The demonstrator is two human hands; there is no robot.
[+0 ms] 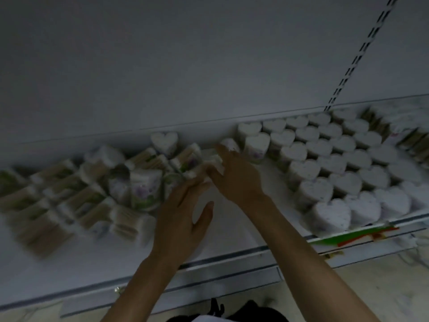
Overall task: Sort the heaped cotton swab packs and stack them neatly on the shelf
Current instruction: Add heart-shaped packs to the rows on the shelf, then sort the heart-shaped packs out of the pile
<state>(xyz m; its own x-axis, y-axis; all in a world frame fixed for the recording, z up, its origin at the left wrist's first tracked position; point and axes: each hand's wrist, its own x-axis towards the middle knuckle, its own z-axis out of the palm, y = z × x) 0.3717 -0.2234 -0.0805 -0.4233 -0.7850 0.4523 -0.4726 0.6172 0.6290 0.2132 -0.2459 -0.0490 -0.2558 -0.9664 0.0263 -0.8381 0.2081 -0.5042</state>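
Both hands are in the heap (144, 182) at the middle of the shelf (227, 228). The left hand (183, 210) lies flat and released, thumb splayed, fingertips touching the jumbled packs. The right hand (236, 177) curls round 1 white pack (219, 165) (blur hides detail). Heart-shaped packs (336, 173) stand in tidy rows at the right, and flat packs (46, 201) lie at the left.

No writing can be read anywhere: the prints on the cotton swab packs (144, 189) blur into purple and green smudges, and the green and red strip (355, 237) along the front edge of the shelf (234, 233) shows no legible letters or numbers.
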